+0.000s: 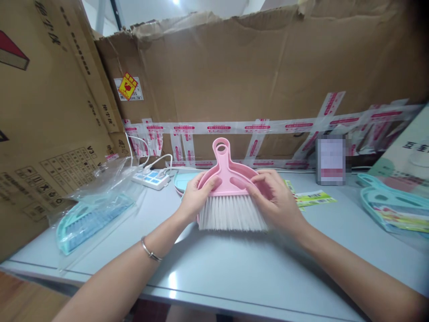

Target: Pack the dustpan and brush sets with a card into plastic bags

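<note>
A pink hand brush (231, 210) with white bristles sits nested in a pink dustpan (246, 170), handle up and bristles toward me. My left hand (196, 194) grips the pair at the left edge, its thumb on the brush's front. At the opposite edge, my right hand (278, 201) has its thumb and fingers closed around the dustpan's side. The back of the dustpan is hidden. Behind my left hand, a light-teal item (180, 180) shows only in part.
A bagged teal brush-and-dustpan set (90, 219) lies left; another teal set (392, 201) lies right. Behind are a power strip (152, 179) with cables, green-yellow label cards (317, 197) and an upright phone-like device (331, 161). Large cardboard boxes (217, 76) wall the grey table (254, 273).
</note>
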The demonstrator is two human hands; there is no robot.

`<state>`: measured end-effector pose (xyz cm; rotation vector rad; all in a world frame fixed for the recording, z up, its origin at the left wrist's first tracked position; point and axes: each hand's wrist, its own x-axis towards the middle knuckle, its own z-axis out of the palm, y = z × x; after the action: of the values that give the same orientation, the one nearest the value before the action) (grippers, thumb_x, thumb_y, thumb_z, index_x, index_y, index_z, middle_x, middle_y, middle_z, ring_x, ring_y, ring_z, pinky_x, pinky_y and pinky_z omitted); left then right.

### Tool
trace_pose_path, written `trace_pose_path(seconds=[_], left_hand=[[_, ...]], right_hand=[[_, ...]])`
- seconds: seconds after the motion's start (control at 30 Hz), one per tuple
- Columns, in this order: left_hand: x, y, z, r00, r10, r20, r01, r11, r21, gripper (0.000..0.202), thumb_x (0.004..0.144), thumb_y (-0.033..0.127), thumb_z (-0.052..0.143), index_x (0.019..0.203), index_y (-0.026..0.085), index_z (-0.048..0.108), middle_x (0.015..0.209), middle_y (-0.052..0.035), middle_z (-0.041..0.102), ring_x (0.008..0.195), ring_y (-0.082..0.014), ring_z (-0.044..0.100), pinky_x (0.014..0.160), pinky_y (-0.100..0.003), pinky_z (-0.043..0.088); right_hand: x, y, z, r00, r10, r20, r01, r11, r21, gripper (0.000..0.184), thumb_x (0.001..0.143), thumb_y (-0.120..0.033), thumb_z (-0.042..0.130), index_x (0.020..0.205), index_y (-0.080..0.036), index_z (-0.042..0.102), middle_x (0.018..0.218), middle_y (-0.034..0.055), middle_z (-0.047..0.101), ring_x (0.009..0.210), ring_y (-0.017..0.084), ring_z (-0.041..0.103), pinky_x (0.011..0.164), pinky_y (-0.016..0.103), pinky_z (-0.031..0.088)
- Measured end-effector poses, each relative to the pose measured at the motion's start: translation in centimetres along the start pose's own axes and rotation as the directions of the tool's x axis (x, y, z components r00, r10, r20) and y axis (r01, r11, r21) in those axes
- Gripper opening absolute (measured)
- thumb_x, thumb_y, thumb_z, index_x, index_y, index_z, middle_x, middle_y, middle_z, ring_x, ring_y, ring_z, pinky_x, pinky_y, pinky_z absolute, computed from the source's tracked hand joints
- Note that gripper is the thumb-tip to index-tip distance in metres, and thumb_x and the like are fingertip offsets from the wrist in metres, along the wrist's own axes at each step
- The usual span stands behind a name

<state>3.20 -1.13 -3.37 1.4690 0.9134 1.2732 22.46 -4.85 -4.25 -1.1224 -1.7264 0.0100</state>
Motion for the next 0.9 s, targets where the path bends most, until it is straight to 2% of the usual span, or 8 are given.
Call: trace_pose_path(seconds=[0.1,0.23,0.3,0.37,0.43,0.5,0.7,0.9], left_hand=[[-0.1,-0.1,0.1,1.0,0.005,-0.017,-0.005,0.999,0.036,0.041,0.075,0.047,0.064,0.104,0.018,0.065,0.1,-0.0053,0.068,0.091,-0.0185,0.059,0.078,-0.026,0.043],[-0.3,-0.3,0.3,1.0,0.015,0.003,-0.015,0.996,0.089,0.037,0.076,0.046,0.063,0.099,0.018,0.066,0.093,-0.0031,0.067,0.086,-0.0166,0.058,0.075,-0.025,0.043],[-0.6,-0.2,0.6,1.0,-0.003,0.03,-0.001,0.993,0.118,0.035,0.076,0.046,0.062,0.097,0.018,0.066,0.088,-0.0019,0.066,0.081,-0.0155,0.057,0.072,-0.024,0.042],[-0.8,-0.1,0.9,0.998,-0.034,0.052,0.026,0.988,0.152,0.032,0.076,0.045,0.061,0.09,0.017,0.065,0.081,-0.0006,0.063,0.076,-0.0145,0.055,0.07,-0.024,0.041],[-1.0,-0.1,1.1,0.995,-0.069,0.075,0.053,0.979,0.198,0.029,0.075,0.045,0.061,0.081,0.016,0.064,0.073,0.0007,0.06,0.071,-0.0137,0.053,0.067,-0.024,0.039],[-1.1,-0.1,1.2,0.992,-0.092,0.089,0.068,0.967,0.247,0.03,0.074,0.046,0.06,0.072,0.016,0.06,0.067,0.0019,0.056,0.066,-0.013,0.05,0.063,-0.024,0.037],[-0.9,-0.4,0.9,0.993,-0.095,0.067,0.066,0.933,0.354,0.036,0.075,0.052,0.057,0.065,0.018,0.049,0.064,0.0042,0.047,0.063,-0.0119,0.042,0.059,-0.024,0.031],[-1.0,-0.3,0.9,0.995,-0.035,0.093,-0.008,0.905,0.426,0.039,0.077,0.051,0.054,0.061,0.019,0.039,0.059,0.0053,0.037,0.06,-0.011,0.036,0.057,-0.024,0.027]], right_hand=[[-0.3,0.1,0.5,0.992,-0.081,-0.092,0.08,0.997,-0.021,0.011,0.089,-0.033,0.052,0.095,-0.023,0.051,0.104,0.0073,0.051,0.103,0.021,0.052,0.086,0.038,0.044],[0.3,0.5,0.2,0.996,-0.003,-0.09,0.009,0.998,0.059,0.052,0.081,-0.04,0.063,0.123,-0.028,0.036,0.128,0.0105,0.042,0.109,0.023,0.052,0.092,0.043,0.043],[1.3,0.5,-0.2,0.986,0.159,0.042,-0.163,0.974,0.154,0.059,0.077,-0.047,0.064,0.125,-0.027,0.036,0.123,0.01,0.05,0.106,0.024,0.054,0.092,0.045,0.042],[2.7,0.2,-0.5,0.92,0.283,0.272,-0.361,0.881,0.304,0.056,0.076,-0.052,0.063,0.119,-0.024,0.041,0.108,0.0082,0.059,0.099,0.024,0.058,0.087,0.043,0.045],[4.1,-0.3,-0.5,0.829,0.295,0.475,-0.502,0.767,0.399,0.051,0.075,-0.055,0.061,0.111,-0.022,0.046,0.093,0.0052,0.062,0.087,0.021,0.06,0.076,0.037,0.048],[5.2,-0.8,-0.2,0.792,0.282,0.542,-0.535,0.746,0.395,0.045,0.074,-0.056,0.06,0.099,-0.02,0.051,0.081,0.0018,0.059,0.073,0.017,0.057,0.065,0.031,0.046],[6.1,-0.9,1.7,0.873,0.291,0.392,-0.423,0.851,0.312,0.041,0.078,-0.059,0.052,0.084,-0.018,0.056,0.069,-0.0007,0.053,0.063,0.013,0.048,0.056,0.025,0.038],[6.0,-0.3,2.2,0.875,0.283,0.392,-0.412,0.861,0.298,0.039,0.08,-0.057,0.052,0.081,-0.018,0.056,0.065,-0.0019,0.05,0.057,0.011,0.043,0.052,0.024,0.035]])
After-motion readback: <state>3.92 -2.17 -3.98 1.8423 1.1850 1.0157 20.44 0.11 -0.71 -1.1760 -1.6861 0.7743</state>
